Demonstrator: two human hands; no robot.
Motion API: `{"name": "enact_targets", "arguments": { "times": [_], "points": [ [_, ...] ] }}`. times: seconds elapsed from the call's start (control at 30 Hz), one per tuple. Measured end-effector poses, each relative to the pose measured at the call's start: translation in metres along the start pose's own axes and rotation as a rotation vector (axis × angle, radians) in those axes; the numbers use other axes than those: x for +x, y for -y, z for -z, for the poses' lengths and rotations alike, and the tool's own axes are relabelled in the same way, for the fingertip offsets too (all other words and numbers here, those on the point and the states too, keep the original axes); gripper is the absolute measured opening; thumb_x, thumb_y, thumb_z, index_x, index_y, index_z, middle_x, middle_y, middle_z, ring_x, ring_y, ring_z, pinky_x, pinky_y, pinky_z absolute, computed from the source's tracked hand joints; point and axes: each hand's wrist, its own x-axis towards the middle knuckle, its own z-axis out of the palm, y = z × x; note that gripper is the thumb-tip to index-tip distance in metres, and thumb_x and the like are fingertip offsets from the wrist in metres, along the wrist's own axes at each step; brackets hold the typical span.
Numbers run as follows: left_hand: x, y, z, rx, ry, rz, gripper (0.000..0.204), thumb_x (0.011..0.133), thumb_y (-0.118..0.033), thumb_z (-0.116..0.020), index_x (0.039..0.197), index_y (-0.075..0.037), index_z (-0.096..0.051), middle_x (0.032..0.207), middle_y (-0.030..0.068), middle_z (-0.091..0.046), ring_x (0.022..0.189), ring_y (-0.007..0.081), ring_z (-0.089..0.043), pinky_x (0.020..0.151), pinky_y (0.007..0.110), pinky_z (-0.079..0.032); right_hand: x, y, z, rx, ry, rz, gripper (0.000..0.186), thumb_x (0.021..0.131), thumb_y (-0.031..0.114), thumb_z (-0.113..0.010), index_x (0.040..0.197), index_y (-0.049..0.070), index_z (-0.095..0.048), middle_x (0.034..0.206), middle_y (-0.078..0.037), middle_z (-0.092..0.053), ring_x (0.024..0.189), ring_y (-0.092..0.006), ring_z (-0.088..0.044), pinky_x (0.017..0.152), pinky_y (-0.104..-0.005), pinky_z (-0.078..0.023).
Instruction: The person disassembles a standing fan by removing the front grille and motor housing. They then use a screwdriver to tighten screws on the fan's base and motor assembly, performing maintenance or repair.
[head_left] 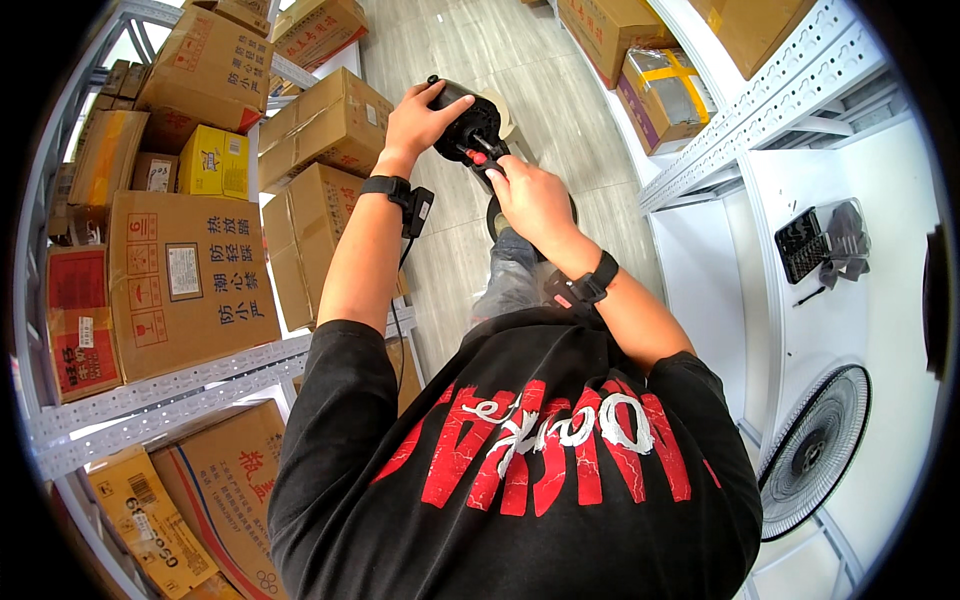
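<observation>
My left hand [420, 122] is wrapped over a black rounded housing [472, 122], which looks like the motor head of a standing fan. The housing's open side faces right, toward me. Close beside it, my right hand [532, 200] is closed, with the fingertips on a small dark piece at the housing's lower edge. A small red part [477, 157] shows just beyond those fingertips. What exactly the right hand pinches is too small to make out. Beneath both hands, a dark round base [572, 208] rests near the floor, partly hidden by my right forearm and leg.
Cardboard boxes [190, 285] fill the metal shelving on the left, with a yellow box [215, 163] among them. On the right, a white shelf holds a black tool-bit case [802, 245] beside a crumpled plastic bag [848, 240]. A round fan grille [815, 452] leans lower down.
</observation>
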Motion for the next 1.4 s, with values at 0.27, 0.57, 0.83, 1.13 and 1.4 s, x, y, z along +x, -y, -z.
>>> {"name": "enact_targets", "arguments": {
  "times": [0.27, 0.57, 0.83, 1.13, 1.4],
  "points": [
    [0.001, 0.003, -0.002, 0.014, -0.021, -0.01, 0.082, 0.072, -0.068, -0.063, 0.13, -0.01, -0.06, 0.14, 0.0132, -0.05, 0.126, 0.03, -0.051, 0.105, 0.037, -0.041, 0.003, 0.001, 0.0, -0.072, -0.038, 0.145, 0.018, 0.088, 0.02, -0.063, 0.086, 0.003, -0.056, 0.073, -0.013, -0.061, 0.068, -0.0325, -0.064, 0.058, -0.0428, -0.052],
    [-0.002, 0.003, -0.005, 0.038, -0.04, -0.018, 0.08, 0.075, -0.068, -0.062, 0.131, -0.012, -0.06, 0.141, 0.0138, -0.049, 0.126, 0.0309, -0.051, 0.105, 0.037, -0.04, 0.014, 0.009, 0.005, 0.03, 0.079, -0.131, 0.027, 0.089, 0.027, -0.062, 0.083, 0.001, -0.061, 0.069, -0.019, -0.064, 0.065, -0.0388, -0.064, 0.059, -0.0471, -0.052],
    [-0.008, 0.0, -0.008, 0.045, -0.098, -0.041, 0.082, 0.073, -0.068, -0.063, 0.127, -0.007, -0.061, 0.138, 0.0178, -0.051, 0.123, 0.0335, -0.054, 0.103, 0.038, -0.043, 0.016, 0.009, 0.003, -0.101, 0.069, -0.057, 0.028, 0.087, 0.029, -0.064, 0.077, 0.003, -0.063, 0.066, -0.019, -0.064, 0.063, -0.0373, -0.064, 0.057, -0.0455, -0.051],
    [-0.009, 0.0, -0.006, 0.066, -0.093, -0.041, 0.079, 0.076, -0.067, -0.062, 0.13, -0.01, -0.06, 0.139, 0.015, -0.051, 0.125, 0.0326, -0.052, 0.103, 0.038, -0.042, 0.014, 0.004, 0.001, -0.249, -0.059, 0.368, 0.009, 0.081, 0.012, -0.063, 0.077, 0.005, -0.06, 0.067, -0.011, -0.063, 0.063, -0.0292, -0.064, 0.055, -0.0385, -0.053],
    [-0.011, 0.001, -0.007, 0.05, -0.093, -0.037, 0.076, 0.076, -0.065, -0.064, 0.129, -0.011, -0.061, 0.138, 0.0145, -0.052, 0.122, 0.0317, -0.055, 0.102, 0.038, -0.044, 0.015, 0.014, 0.02, -0.219, 0.114, 0.061, 0.022, 0.086, 0.024, -0.064, 0.085, 0.003, -0.058, 0.067, -0.014, -0.062, 0.062, -0.0312, -0.066, 0.053, -0.0396, -0.053]
  ]
}}
